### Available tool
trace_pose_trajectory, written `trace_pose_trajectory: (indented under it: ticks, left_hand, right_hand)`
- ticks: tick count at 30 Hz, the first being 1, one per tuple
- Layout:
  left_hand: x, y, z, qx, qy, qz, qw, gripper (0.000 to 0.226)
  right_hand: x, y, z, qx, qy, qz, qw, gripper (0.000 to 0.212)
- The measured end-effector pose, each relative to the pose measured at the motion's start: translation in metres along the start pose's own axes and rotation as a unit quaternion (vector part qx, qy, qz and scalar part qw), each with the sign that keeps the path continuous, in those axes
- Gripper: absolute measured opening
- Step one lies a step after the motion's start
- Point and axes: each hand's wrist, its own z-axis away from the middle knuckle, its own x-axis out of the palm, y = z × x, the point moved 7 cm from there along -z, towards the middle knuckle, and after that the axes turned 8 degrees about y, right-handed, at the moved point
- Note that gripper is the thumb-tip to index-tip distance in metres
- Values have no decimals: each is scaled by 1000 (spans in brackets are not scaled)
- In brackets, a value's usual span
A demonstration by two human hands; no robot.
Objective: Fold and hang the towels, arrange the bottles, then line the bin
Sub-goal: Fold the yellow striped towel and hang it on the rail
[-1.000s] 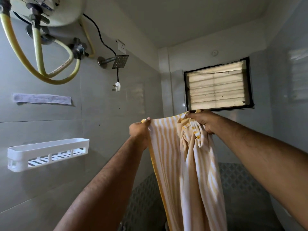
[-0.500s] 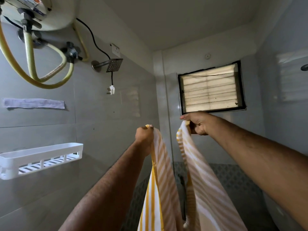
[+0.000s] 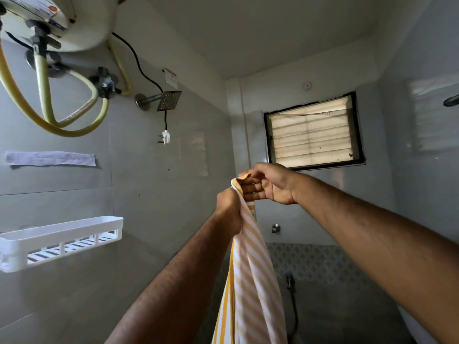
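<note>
Beneath the far window, left hand (image 3: 229,207) and right hand (image 3: 267,183) pinch together the top corners of a yellow-and-white striped cotton towel (image 3: 250,281) hanging between the arms; matching edges squarely should keep the fold neat.

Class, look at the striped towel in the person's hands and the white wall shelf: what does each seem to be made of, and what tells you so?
Striped towel: soft woven cloth, probably cotton, matte; it drapes in loose folds from the left hand and right hand.
White wall shelf: most likely moulded plastic, smooth with a slight sheen; thin rigid walls and a slotted base.
</note>
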Motion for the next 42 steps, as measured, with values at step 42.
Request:
trace_pose_trajectory:
  ticks: [42]
  left_hand:
    - [-15,-6,-32,97,-107,-119,982,32]
  right_hand:
    - [-22,22,-18,-85,163,188,965,11]
